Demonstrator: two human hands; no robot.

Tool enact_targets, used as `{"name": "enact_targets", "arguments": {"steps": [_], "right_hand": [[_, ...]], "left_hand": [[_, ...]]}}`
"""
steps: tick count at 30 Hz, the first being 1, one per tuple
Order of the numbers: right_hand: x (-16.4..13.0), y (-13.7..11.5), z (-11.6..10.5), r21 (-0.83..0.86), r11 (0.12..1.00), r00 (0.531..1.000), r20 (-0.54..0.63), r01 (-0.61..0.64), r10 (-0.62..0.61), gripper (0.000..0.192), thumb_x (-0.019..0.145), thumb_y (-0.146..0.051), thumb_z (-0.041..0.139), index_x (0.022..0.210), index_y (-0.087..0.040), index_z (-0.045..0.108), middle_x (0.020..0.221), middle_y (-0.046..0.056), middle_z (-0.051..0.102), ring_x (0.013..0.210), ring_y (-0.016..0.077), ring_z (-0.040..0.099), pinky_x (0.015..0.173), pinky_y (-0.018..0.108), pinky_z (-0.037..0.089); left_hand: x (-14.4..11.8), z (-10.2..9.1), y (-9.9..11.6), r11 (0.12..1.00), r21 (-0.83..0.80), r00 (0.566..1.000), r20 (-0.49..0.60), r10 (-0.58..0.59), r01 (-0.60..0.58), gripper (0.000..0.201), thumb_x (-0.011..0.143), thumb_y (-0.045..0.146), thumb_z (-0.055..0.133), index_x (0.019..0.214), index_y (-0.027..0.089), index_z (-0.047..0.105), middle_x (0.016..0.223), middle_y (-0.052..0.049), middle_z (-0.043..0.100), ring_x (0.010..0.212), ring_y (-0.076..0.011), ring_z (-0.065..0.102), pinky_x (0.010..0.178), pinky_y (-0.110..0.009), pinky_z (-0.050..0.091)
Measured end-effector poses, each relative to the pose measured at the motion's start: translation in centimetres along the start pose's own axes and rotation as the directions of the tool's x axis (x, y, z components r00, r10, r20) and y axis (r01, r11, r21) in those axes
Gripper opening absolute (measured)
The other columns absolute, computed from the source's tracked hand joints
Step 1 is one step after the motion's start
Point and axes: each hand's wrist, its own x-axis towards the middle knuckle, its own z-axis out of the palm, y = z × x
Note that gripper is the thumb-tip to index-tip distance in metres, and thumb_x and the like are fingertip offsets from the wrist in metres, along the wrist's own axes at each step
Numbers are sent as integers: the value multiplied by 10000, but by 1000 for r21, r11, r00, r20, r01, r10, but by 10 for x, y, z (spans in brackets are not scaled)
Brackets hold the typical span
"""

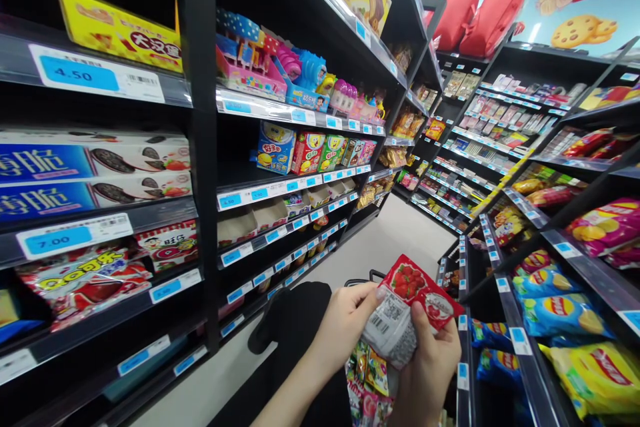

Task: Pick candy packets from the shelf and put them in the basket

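Low in the frame both my hands hold a small red snack packet (407,307) with strawberries printed on it and a white barcode panel facing me. My left hand (345,323) grips its left side, thumb near the top edge. My right hand (430,360) holds its lower right, thumb laid across the white panel. Below the packet lies a pile of colourful snack packets (370,380), apparently in a basket whose dark handle (363,278) shows behind my hands.
I stand in a narrow shop aisle. Black shelves on the left carry biscuit boxes (95,173), candy toys (295,80) and blue price tags. Right shelves hold crisp bags (560,313). The pale floor (395,240) runs ahead to more shelves and red bags (480,13).
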Motion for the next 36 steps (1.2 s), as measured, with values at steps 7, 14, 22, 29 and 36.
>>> {"name": "enact_targets", "arguments": {"steps": [7,14,22,29,36], "right_hand": [[5,1,-2,11,999,998,46,-47,46,474,610,-417,826,955,-149,645,794,55,730,663,217,687,596,310,576],[10,7,-10,-27,999,982,185,-42,47,519,735,-466,713,1130,-151,596,859,72,729,771,248,697,697,342,558],[14,8,-15,-234,971,979,185,-42,87,412,747,-534,685,878,-147,638,810,67,726,676,212,663,552,263,519],[19,7,-20,-225,972,960,250,-70,127,443,716,-526,710,950,-161,621,792,59,720,656,218,659,570,292,528],[21,1,-19,-359,932,912,365,-46,185,415,736,-513,700,932,-150,659,871,81,728,791,267,678,682,337,550]], "left_hand": [[1,-4,3,995,74,997,20,-75,74,374,755,469,626,734,100,685,637,-9,613,587,-138,477,549,-216,346],[5,-5,-11,996,56,995,-79,-66,70,490,803,561,522,661,107,638,587,-1,556,568,-137,452,531,-226,325],[8,-11,-14,997,-11,996,43,-81,81,336,816,433,576,853,112,671,756,-30,664,718,-185,578,638,-245,419],[7,-13,-12,988,-82,973,201,-115,134,421,667,140,700,1085,133,651,1005,-60,711,960,-258,627,820,-316,473],[9,-11,-18,988,-107,990,101,-97,107,406,672,142,700,1073,120,644,1023,-82,711,978,-273,631,810,-326,487]]}}
